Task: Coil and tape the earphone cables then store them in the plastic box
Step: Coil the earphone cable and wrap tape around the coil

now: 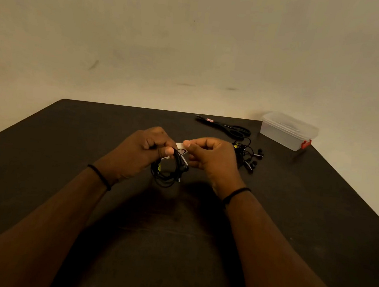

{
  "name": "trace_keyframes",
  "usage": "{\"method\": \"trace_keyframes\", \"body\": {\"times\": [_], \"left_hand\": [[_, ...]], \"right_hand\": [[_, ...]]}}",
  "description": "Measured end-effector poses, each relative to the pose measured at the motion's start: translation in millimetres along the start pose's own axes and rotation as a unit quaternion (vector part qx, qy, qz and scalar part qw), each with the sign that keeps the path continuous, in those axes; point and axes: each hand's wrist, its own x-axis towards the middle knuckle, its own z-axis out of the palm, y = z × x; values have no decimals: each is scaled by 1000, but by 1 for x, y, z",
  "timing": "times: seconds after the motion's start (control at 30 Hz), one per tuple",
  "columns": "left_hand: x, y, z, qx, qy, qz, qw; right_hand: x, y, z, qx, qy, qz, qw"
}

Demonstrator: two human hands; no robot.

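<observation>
A bare, unidentifiable room: plain beige wall (195, 38) behind a dark table (64, 152).

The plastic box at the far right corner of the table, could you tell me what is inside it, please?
The plastic box has its lid on, with a red latch at one end. Through the cloudy walls nothing distinct shows, so I cannot tell whether any coiled earphones are already inside.
</observation>
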Motion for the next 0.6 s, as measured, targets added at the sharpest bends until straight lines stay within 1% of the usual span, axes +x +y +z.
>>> {"method": "trace_keyframes", "body": {"times": [0.1,0.3,0.4,0.5,0.6], "left_hand": [[1,-2,2,13,0,-2,1000],[1,-5,8,39,9,9,999],[1,-6,9,52,22,6,998],[1,-5,10,63,19,0,998],[0,-4,12,91,23,25,995]], "right_hand": [[0,-3,0,22,9,29,999],[-1,-5,3,1,-5,91,996],[-2,-8,4,-11,0,102,995],[-3,-9,5,-23,3,105,994],[1,-9,5,-32,-5,130,991]]}}
